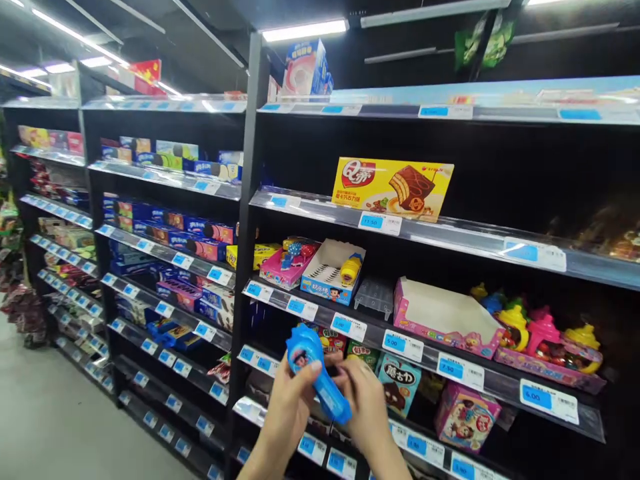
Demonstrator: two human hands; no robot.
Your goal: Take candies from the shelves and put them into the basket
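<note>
In the middle of the head view, a bright blue plastic candy bottle [327,392] with a picture label is held at a slant, its wide end up and to the left. My left hand [293,393] is closed around its upper part, the thumb lying across the front. My right hand [364,393] is at the bottle's lower right side with bent fingers closed against it; the fingertips are partly hidden. Behind the hands, on the shelf above, a similar yellow bottle [351,269] lies in an open display box [325,283] with a row of holes.
A clear plastic tray [374,297] and a pink open carton [440,313] stand on that shelf, beside colourful candy containers [543,333]. A yellow cake box [393,189] is one shelf higher. Below are a teal box [399,381] and a pink box [466,417]. An aisle floor [65,413] runs left.
</note>
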